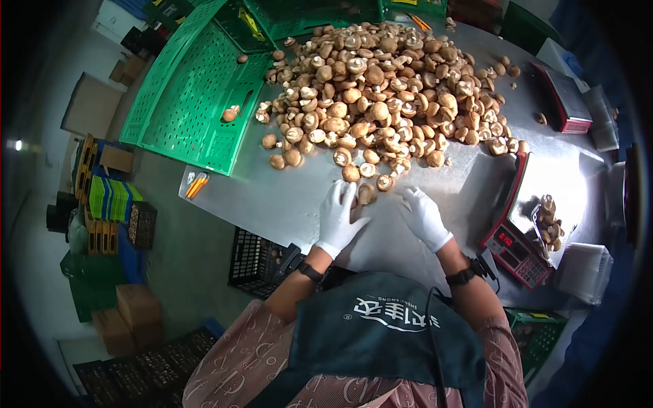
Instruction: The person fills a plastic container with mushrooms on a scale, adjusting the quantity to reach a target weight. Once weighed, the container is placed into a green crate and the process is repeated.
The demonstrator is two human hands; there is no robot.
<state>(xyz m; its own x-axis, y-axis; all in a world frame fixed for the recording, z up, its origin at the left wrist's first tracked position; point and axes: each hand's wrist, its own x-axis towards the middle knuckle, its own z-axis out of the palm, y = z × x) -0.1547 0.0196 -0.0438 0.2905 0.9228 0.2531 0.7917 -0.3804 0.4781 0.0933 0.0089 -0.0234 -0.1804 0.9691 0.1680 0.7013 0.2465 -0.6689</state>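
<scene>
A large heap of brown mushrooms point(381, 88) covers the far half of a steel table point(272, 197). My left hand point(338, 217), in a white glove, rests on the table with its fingertips against one mushroom point(366, 194) at the heap's near edge. My right hand point(423, 216), also gloved in white, lies flat on the table just right of that mushroom, fingers spread and holding nothing. Both wrists carry dark watch bands.
A red scale point(518, 238) at the right holds a tray with several mushrooms point(548, 224). A second red scale point(563, 98) sits at the far right. A green crate point(194, 88) lies tipped at the table's left. Black crates point(255, 262) and boxes stand on the floor.
</scene>
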